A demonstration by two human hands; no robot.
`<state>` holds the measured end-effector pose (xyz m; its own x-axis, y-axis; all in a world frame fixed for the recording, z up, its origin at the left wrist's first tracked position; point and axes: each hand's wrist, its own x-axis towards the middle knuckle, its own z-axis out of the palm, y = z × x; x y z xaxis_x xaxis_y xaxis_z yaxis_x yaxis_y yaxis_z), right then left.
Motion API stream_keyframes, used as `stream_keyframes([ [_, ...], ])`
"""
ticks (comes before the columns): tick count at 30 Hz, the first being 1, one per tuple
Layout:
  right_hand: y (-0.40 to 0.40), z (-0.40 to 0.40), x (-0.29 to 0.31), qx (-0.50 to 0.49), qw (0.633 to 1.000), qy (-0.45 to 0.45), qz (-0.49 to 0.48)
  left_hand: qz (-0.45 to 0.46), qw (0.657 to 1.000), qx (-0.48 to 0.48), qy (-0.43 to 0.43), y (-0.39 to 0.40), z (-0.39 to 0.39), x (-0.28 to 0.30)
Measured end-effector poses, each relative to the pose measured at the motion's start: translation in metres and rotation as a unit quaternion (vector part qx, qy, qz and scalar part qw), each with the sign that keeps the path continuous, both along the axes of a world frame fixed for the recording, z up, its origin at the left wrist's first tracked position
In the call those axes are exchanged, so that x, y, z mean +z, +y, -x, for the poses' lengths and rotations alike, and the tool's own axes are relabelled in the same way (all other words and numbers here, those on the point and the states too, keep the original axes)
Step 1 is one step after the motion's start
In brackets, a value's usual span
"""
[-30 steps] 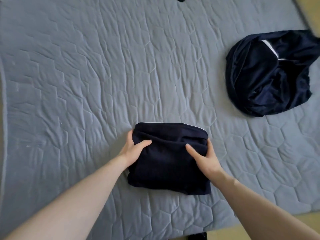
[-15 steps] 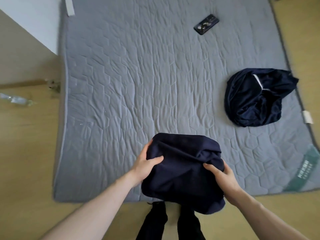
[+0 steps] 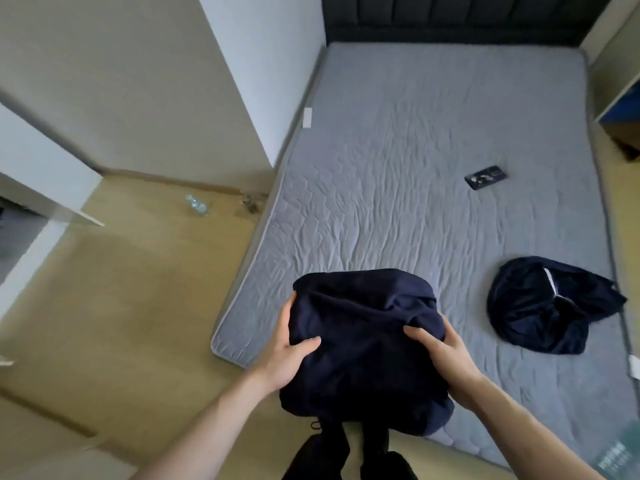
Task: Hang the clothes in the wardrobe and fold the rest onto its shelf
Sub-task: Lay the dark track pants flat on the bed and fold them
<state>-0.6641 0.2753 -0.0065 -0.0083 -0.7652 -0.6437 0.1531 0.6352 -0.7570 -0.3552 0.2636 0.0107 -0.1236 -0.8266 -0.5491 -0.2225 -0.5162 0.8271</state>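
A folded dark navy garment (image 3: 363,344) is lifted off the grey quilted mattress (image 3: 433,140), above its near left corner. My left hand (image 3: 287,355) grips its left side, thumb on top. My right hand (image 3: 440,358) grips its right side the same way. A second navy garment (image 3: 540,306), crumpled with a white stripe showing, lies on the mattress at the right. A white wardrobe panel (image 3: 41,178) stands at the far left, its inside mostly out of view.
A black phone (image 3: 486,177) lies mid-mattress. A clear plastic bottle (image 3: 197,205) lies on the wooden floor by the wall. A white wall corner (image 3: 256,81) juts out left of the bed. A dark headboard (image 3: 450,19) closes the far end.
Both hands have lifted the folded garment off the mattress and drawn it back over the near edge. My view has pulled back and swung left, revealing floor, wall and wardrobe panel.
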Motion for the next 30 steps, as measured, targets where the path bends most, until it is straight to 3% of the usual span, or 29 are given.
stream_keyframes([
  [5,-0.029,-0.061,0.056,0.093,0.994,0.009,0.057,0.050,0.992,0.116,-0.013,0.037,-0.049,0.053],
  [13,-0.079,-0.217,0.118,0.246,0.963,0.009,0.111,0.105,0.946,0.305,-0.030,0.073,-0.168,0.107],
  [21,-0.090,-0.428,0.154,0.354,0.926,-0.023,0.125,0.142,0.902,0.402,-0.069,0.114,-0.346,0.132],
  [30,-0.101,-0.639,0.198,0.398,0.895,-0.053,0.197,0.167,0.867,0.457,-0.106,0.123,-0.533,0.178],
])
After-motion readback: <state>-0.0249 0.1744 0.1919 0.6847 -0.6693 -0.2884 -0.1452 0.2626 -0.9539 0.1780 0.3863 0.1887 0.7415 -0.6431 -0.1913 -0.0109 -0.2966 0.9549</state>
